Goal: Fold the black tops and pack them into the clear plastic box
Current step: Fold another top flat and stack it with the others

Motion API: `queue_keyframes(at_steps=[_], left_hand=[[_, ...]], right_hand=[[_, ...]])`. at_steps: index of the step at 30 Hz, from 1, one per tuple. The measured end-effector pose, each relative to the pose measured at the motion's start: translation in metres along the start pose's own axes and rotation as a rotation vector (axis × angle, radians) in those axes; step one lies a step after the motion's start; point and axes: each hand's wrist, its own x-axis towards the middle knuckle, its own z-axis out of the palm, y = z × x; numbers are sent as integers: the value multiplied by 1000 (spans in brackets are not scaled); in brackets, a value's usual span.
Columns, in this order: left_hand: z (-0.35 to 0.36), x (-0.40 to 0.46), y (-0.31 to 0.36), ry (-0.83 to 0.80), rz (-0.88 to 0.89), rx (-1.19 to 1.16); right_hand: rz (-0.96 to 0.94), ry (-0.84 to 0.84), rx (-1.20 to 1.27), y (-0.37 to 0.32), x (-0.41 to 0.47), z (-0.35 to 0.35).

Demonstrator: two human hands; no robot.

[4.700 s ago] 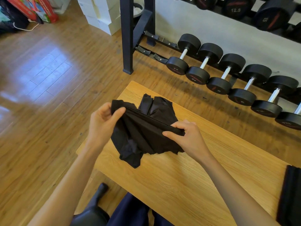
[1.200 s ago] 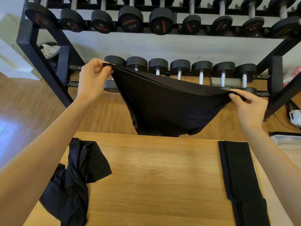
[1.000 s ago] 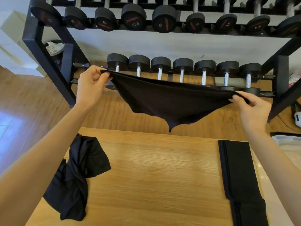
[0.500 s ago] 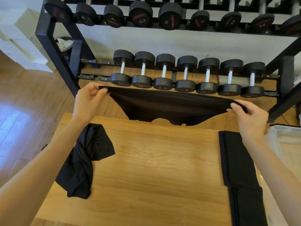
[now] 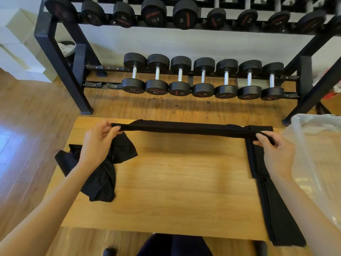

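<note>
Top is down from the air. A moment ago I held the stretched black fabric top (image 5: pixel 191 128) high in front of the dumbbell rack (image 5: pixel 203 78), body hanging loose; now it runs as a flat dark band across the upper middle of the frame, along the far edge of the light wooden table (image 5: pixel 177 182). Most of the cloth seems to hang behind that edge, out of sight. Judgement: I am laying it out flat to begin the fold; no fold made on this one yet.

Left hand (image 5: pixel 97 143), left of centre: thumb and fingers pinch the top's left corner, other fingers curled under. Right hand (image 5: pixel 273 154), right of centre: pinches the right corner the same way. Cloth taut between them.

A crumpled black top (image 5: pixel 103 174) lies under my left wrist at the table's left edge, unfolded. A folded stack of black tops (image 5: pixel 276 215) runs down the table's right side. The clear plastic box (image 5: pixel 317 163) sits at the right edge of the frame, just beside that stack; contents hard to tell.
</note>
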Motion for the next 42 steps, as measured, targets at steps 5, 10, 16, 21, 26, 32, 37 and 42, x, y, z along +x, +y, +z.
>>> queue_keyframes(at_steps=[5, 10, 16, 21, 26, 32, 37, 42], left_hand=[[-6, -38, -15, -34, 43, 73], [-12, -77, -22, 6, 95, 190], [-18, -124, -23, -43, 121, 141], [-26, -161, -31, -105, 93, 165], [-36, -200, -41, -165, 105, 223], [-47, -242, -49, -252, 68, 248], [-53, -253, -48, -290, 40, 285], [-50, -220, -33, -241, 72, 250]], right_hand=[[11, -7, -23, 15, -42, -13], [15, -1, -63, 17, -82, -26], [61, -5, -117, 26, -127, -45], [90, -29, -144, 34, -160, -59], [143, -75, -157, 44, -188, -71], [238, -147, -206, 48, -225, -91], [278, -201, -244, 43, -237, -104], [248, -225, -215, 28, -213, -103]])
